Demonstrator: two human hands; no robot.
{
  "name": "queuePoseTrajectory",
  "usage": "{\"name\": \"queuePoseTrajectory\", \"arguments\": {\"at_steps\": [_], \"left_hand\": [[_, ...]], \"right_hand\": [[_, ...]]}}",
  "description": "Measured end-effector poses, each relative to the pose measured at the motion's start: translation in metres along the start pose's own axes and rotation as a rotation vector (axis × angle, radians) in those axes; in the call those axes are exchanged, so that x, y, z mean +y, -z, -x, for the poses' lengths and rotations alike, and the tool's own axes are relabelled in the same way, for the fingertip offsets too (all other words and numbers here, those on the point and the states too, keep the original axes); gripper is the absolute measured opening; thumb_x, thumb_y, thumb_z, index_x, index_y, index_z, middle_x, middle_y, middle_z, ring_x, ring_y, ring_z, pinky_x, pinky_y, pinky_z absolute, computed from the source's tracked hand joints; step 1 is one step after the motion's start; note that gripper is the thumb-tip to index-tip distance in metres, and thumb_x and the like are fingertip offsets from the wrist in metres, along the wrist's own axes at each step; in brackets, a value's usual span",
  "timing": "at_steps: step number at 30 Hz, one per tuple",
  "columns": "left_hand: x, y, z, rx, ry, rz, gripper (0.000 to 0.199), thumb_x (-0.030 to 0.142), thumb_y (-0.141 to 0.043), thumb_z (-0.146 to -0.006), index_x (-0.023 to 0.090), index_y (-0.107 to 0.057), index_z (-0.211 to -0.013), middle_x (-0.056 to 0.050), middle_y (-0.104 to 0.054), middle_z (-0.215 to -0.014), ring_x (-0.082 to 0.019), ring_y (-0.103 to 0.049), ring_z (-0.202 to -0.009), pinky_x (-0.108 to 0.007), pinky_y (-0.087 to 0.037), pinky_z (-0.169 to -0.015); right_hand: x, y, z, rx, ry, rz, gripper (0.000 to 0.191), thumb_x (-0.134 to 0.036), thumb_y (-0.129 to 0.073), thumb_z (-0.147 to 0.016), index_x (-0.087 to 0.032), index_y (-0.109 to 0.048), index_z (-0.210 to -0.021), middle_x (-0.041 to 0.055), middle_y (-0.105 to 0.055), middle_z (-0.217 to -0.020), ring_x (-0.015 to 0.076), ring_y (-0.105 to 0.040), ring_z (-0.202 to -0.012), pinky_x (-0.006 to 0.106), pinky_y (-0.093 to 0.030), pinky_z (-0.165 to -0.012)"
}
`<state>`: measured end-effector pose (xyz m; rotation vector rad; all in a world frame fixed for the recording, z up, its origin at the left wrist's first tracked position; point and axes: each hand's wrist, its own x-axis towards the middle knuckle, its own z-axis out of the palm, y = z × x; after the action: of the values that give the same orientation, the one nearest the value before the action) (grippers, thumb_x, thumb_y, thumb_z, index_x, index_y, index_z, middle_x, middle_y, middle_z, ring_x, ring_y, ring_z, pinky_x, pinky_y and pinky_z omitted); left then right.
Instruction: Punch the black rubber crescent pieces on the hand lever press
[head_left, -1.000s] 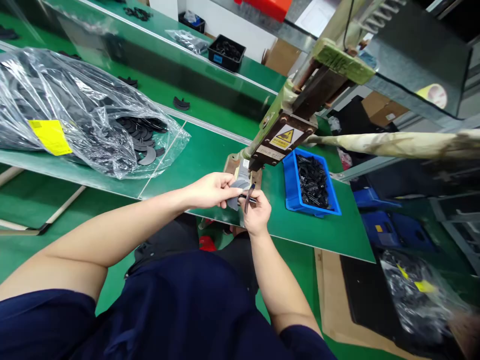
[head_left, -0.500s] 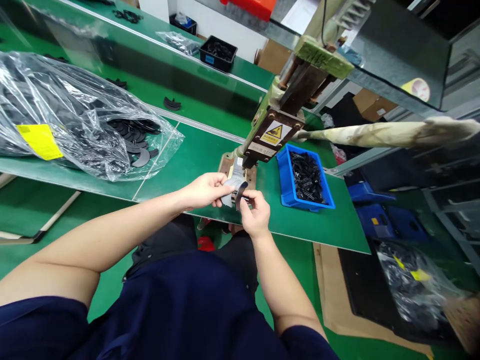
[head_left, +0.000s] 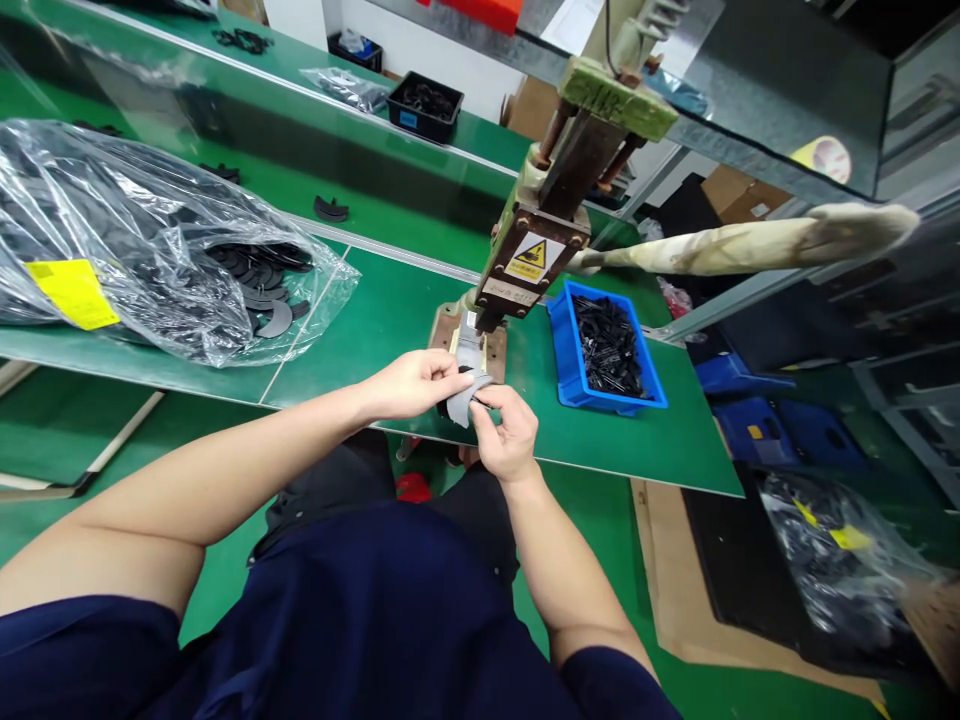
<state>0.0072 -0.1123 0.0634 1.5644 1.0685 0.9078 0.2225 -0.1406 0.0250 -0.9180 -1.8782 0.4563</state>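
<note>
L hand (head_left: 417, 384) & R hand (head_left: 510, 432) are both pinching the grey curved pc (head_left: 460, 402) btwn thumb & fingers, holding it just in front of the press (head_left: 525, 245), near the bench (head_left: 397, 310) edge. Its long axis is running diagonally, one end pointing up-R in view, the other down-L, prob., as fingers are hiding parts.

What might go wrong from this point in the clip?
The left hand and right hand are close to the press; if it came down, one might get pinched.
The grey curved piece, held by fingertips, might slip.
Pieces near the plastic bag's mouth might slide out.
</note>
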Motion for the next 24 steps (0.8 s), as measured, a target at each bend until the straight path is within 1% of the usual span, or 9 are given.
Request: {"name": "queuePoseTrajectory", "arguments": {"at_steps": [3,7,8,9,12,14,17,20,24], "left_hand": [[-0.009,-0.002,0.001,0.0,0.033,0.196,0.043,0.054,-0.082,-0.086,0.02,-0.057,-0.079,0.004,-0.053,-0.069,-0.011,-0.048,-0.062,-0.023,-0.038,-0.058],[-0.021,-0.001,0.003,-0.186,0.175,0.38,0.046,0.062,-0.078,-0.088,0.019,-0.065,-0.087,0.001,-0.062,-0.07,-0.011,-0.055,-0.059,-0.022,-0.043,-0.052],[-0.026,0.001,0.001,-0.185,0.199,0.388,0.047,0.063,-0.078,-0.088,0.018,-0.066,-0.086,0.001,-0.061,-0.067,-0.011,-0.055,-0.056,-0.022,-0.042,-0.05],[-0.032,0.006,-0.002,-0.137,0.216,0.388,0.047,0.062,-0.079,-0.087,0.017,-0.067,-0.084,0.001,-0.061,-0.065,-0.01,-0.054,-0.054,-0.021,-0.041,-0.047],[-0.059,0.028,-0.019,0.182,0.317,0.41,0.043,0.054,-0.085,-0.085,0.016,-0.066,-0.081,0.001,-0.061,-0.062,-0.008,-0.054,-0.05,-0.018,-0.043,-0.045],[-0.078,0.048,-0.04,0.354,0.447,0.453,0.035,0.043,-0.087,-0.085,0.016,-0.065,-0.082,-0.001,-0.064,-0.064,-0.008,-0.058,-0.05,-0.018,-0.048,-0.047],[-0.096,0.078,-0.091,0.457,0.575,0.448,0.025,0.027,-0.084,-0.088,0.015,-0.063,-0.081,-0.003,-0.065,-0.062,-0.01,-0.06,-0.047,-0.019,-0.05,-0.046],[-0.095,0.103,-0.156,0.512,0.537,0.425,0.019,0.025,-0.076,-0.095,0.015,-0.063,-0.085,-0.004,-0.065,-0.062,-0.01,-0.06,-0.047,-0.018,-0.048,-0.045],[-0.093,0.115,-0.218,0.52,0.397,0.476,0.013,0.028,-0.068,-0.101,0.015,-0.068,-0.102,-0.011,-0.078,-0.098,-0.016,-0.078,-0.076,-0.024,-0.064,-0.067]], "right_hand": [[0.002,0.0,0.005,0.03,-0.025,-0.027,0.015,-0.029,-0.067,-0.095,-0.025,-0.069,-0.11,0.0056,-0.076,-0.103,0.0189,-0.072,-0.096,0.039,-0.06,-0.089],[0.01,-0.003,0.008,0.007,-0.083,-0.057,0.017,-0.031,-0.068,-0.095,-0.026,-0.071,-0.112,0.0048,-0.075,-0.103,0.0185,-0.073,-0.097,0.038,-0.062,-0.091],[0.013,-0.004,0.009,0.001,-0.108,-0.062,0.022,-0.031,-0.067,-0.096,-0.026,-0.07,-0.117,0.005,-0.075,-0.105,0.0183,-0.073,-0.099,0.038,-0.062,-0.092],[0.018,-0.003,0.01,0.003,-0.136,-0.067,0.028,-0.031,-0.066,-0.097,-0.027,-0.068,-0.124,0.0053,-0.075,-0.108,0.0181,-0.073,-0.101,0.038,-0.063,-0.094],[0.032,0.004,0.018,0.047,-0.219,-0.074,0.035,-0.03,-0.061,-0.1,-0.027,-0.061,-0.135,0.0061,-0.072,-0.112,0.0175,-0.073,-0.105,0.039,-0.063,-0.097],[0.04,0.011,0.026,0.068,-0.257,-0.074,0.028,-0.031,-0.06,-0.1,-0.027,-0.064,-0.128,0.0061,-0.071,-0.11,0.0177,-0.072,-0.104,0.038,-0.063,-0.096],[0.045,0.02,0.036,0.061,-0.282,-0.073,0.021,-0.03,-0.059,-0.1,-0.027,-0.068,-0.119,0.0059,-0.07,-0.106,0.018,-0.071,-0.101,0.037,-0.063,-0.092],[0.044,0.025,0.041,0.042,-0.29,-0.065,0.019,-0.03,-0.06,-0.1,-0.026,-0.069,-0.116,0.0057,-0.07,-0.105,0.0181,-0.071,-0.098,0.036,-0.064,-0.089],[0.042,0.032,0.04,0.023,-0.298,-0.034,0.018,-0.03,-0.06,-0.1,-0.027,-0.069,-0.115,0.0054,-0.07,-0.105,0.0174,-0.072,-0.098,0.035,-0.063,-0.089]]}}
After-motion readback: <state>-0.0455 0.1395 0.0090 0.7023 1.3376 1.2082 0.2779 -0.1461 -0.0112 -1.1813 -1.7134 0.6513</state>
